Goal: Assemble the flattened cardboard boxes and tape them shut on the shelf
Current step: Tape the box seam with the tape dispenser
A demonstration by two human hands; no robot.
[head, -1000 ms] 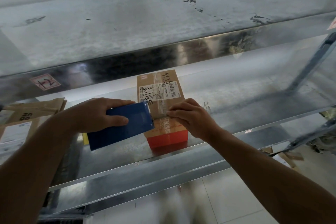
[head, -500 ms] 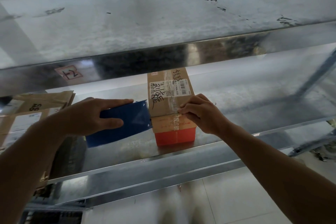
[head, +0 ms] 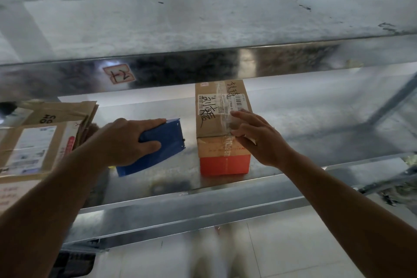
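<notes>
A small assembled cardboard box (head: 217, 124) with an orange front, a shipping label and handwriting stands on the metal shelf (head: 316, 124). Clear tape runs along its top seam. My right hand (head: 255, 135) lies flat on the box's near right top edge, fingers pressed on the tape. My left hand (head: 128, 140) grips a blue tape dispenser (head: 162, 149) just left of the box, its toothed blade pointing at the box with a small gap between them.
Several flattened cardboard boxes (head: 42, 140) lie stacked at the shelf's left end. An upper shelf (head: 203, 18) overhangs close above, its front lip bearing a red-framed label (head: 119, 73). A slanted post (head: 397, 95) stands at the right. White floor tiles (head: 282, 250) lie below.
The dispenser has pulled away leftward from the box, so the tape no longer spans between them. My right hand has opened from a pinch to flat fingers on the tape.
</notes>
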